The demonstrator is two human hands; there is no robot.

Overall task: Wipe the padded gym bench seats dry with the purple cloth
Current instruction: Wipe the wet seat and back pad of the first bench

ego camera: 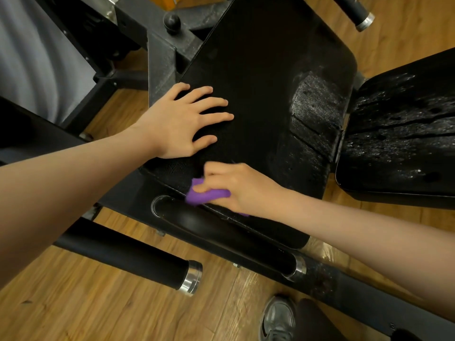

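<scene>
A black padded bench pad (266,77) fills the middle of the head view, with glistening wet patches on its right part. My left hand (183,121) rests flat on its left side, fingers spread. My right hand (236,187) grips the bunched purple cloth (200,195) and presses it on the pad's near edge. A second black padded seat (398,141) lies to the right, covered in shiny droplets.
The dark metal frame (162,57) with a round knob (171,22) rises behind the pad. Black foam rollers with chrome end caps (192,278) lie below the pad over the wooden floor (123,313). My shoe (278,318) stands at the bottom.
</scene>
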